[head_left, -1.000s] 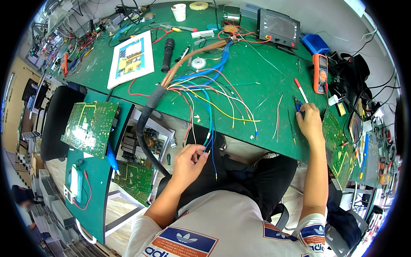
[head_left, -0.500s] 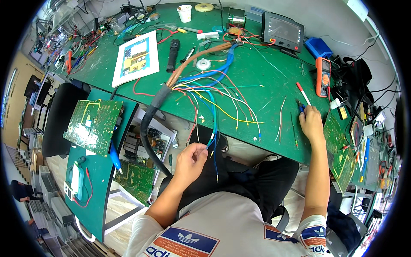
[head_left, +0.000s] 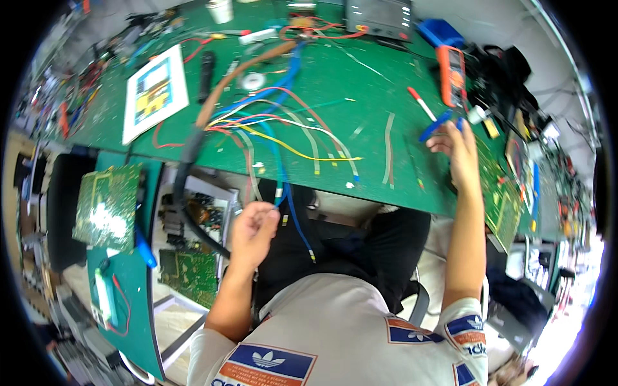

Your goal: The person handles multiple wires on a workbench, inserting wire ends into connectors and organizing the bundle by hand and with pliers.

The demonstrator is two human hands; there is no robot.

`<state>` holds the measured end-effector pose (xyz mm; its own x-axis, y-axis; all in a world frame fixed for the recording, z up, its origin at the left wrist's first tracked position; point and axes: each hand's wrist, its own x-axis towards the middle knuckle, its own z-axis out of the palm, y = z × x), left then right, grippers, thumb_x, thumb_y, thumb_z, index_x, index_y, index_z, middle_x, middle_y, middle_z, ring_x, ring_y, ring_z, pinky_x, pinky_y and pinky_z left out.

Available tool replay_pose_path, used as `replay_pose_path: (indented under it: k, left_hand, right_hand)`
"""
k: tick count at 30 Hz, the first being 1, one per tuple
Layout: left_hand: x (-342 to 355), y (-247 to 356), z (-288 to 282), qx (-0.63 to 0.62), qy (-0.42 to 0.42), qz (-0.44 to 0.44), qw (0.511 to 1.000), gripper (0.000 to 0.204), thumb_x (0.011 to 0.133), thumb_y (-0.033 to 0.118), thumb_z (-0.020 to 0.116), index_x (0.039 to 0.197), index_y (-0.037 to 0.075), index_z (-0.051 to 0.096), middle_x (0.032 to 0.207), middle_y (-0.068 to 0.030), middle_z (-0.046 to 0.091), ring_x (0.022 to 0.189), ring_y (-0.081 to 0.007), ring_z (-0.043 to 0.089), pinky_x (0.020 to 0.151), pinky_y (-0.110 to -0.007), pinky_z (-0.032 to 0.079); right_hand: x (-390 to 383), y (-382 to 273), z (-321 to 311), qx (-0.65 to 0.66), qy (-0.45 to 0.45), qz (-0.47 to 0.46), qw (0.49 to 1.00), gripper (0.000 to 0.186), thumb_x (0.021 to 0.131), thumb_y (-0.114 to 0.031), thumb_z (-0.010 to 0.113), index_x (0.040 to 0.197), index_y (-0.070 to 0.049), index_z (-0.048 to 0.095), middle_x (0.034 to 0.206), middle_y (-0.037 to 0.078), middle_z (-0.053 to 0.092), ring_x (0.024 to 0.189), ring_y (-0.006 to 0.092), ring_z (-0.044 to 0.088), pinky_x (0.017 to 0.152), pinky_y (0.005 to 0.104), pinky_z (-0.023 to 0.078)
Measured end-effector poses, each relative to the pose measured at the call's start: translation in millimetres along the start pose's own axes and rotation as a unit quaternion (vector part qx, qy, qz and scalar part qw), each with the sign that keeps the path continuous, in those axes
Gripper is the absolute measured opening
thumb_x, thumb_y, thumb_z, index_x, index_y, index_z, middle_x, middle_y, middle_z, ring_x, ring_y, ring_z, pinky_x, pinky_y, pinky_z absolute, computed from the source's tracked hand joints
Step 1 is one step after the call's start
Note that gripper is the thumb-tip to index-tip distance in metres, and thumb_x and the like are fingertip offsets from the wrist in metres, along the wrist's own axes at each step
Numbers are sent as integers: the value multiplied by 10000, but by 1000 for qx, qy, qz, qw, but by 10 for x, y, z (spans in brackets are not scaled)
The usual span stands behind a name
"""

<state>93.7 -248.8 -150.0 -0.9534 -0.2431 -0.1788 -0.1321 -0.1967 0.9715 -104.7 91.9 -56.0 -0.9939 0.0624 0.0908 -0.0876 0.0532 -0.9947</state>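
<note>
My left hand (head_left: 252, 233) is pinched shut at the ends of a teal wire (head_left: 279, 174) and a blue wire (head_left: 296, 215), over my lap by the table's front edge. These wires fan out from a thick black-sleeved cable (head_left: 181, 183), with yellow, red, white and green wires (head_left: 348, 100) spread across the green table. My right hand (head_left: 461, 154) grips a blue-handled tool (head_left: 436, 126) that looks like pliers, at the right of the table; blur hides its jaws. Loose thin wires (head_left: 389, 151) lie to the left of my right hand.
An orange multimeter (head_left: 452, 76) and a red-capped white pen (head_left: 421, 103) are near my right hand. Green circuit boards stand at the right (head_left: 502, 202) and left (head_left: 108, 206). Farther back are a black flashlight (head_left: 206, 76), a printed sheet (head_left: 140, 119) and a blue bin (head_left: 440, 32).
The whole view has shifted, moving the table left and up in the picture. My right hand has the blue-handled tool raised and turned. My left hand stays pinched on the wires.
</note>
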Motion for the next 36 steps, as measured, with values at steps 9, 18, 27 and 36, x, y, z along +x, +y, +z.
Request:
replay_pose_path:
  k: [9,18,27,36]
  left_hand:
    - [-10,-80,-30,35,-24,-27,999,167,920,58,611,1076,2,584,758,4,593,625,-42,512,551,-179,390]
    - [-197,-108,-111,99,15,-4,995,238,907,49,630,1130,0,563,851,15,546,740,-39,501,635,-185,413]
    - [-438,-705,-959,404,-66,-25,912,175,896,151,649,875,-18,608,675,-22,509,615,-74,442,556,-252,385]
    - [-526,-997,-849,617,-96,127,771,306,894,223,580,1048,-40,614,1016,-243,609,936,-436,574,838,-486,451]
  right_hand:
    - [110,76,-198,-476,-61,-143,866,247,950,-239,518,950,2,574,738,203,642,690,375,643,636,466,473]
    - [193,474,64,-615,0,-275,739,217,834,-180,638,952,1,615,944,202,648,909,369,619,826,464,501]
    - [-2082,518,-728,-449,21,-195,872,215,784,-66,686,964,6,594,932,160,612,870,349,570,771,420,453]
    - [-4407,1362,-1309,-389,281,222,849,420,964,-290,520,1186,66,523,1057,254,601,1029,439,564,940,425,435]
